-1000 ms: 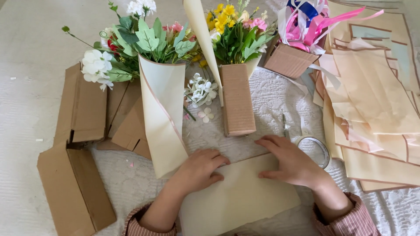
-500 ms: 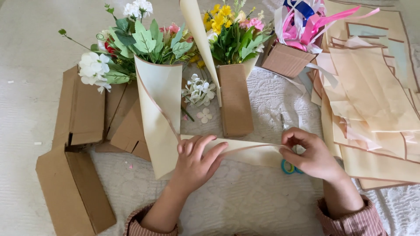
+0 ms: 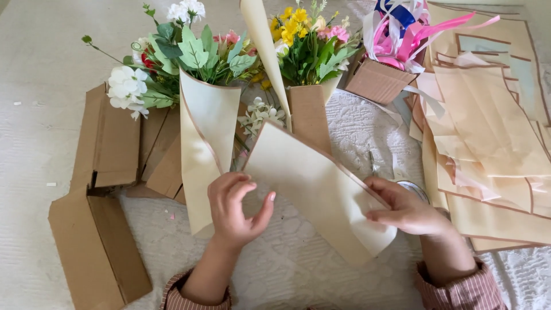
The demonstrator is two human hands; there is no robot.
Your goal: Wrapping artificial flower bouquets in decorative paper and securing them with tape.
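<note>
A cream sheet of wrapping paper [image 3: 310, 183] with a brown edge is lifted and tilted in front of me. My right hand [image 3: 404, 208] pinches its lower right side. My left hand [image 3: 235, 208] hovers just left of the sheet, fingers curled and apart, holding nothing that I can see. Behind the sheet lie two wrapped bouquets: one in a cream paper cone [image 3: 206, 132] with white and green flowers, and one with yellow and pink flowers [image 3: 307, 40] in brown and cream paper.
Flattened cardboard boxes [image 3: 97, 229] lie at the left. A stack of cream paper sheets [image 3: 488, 132] fills the right side. A brown box with pink and blue ribbons [image 3: 396, 40] stands at the back. Loose white blossoms [image 3: 261, 117] rest between the bouquets.
The sheet lay flat under both hands, then was folded up; now my right hand holds it raised and opened out, and my left hand has come off it.
</note>
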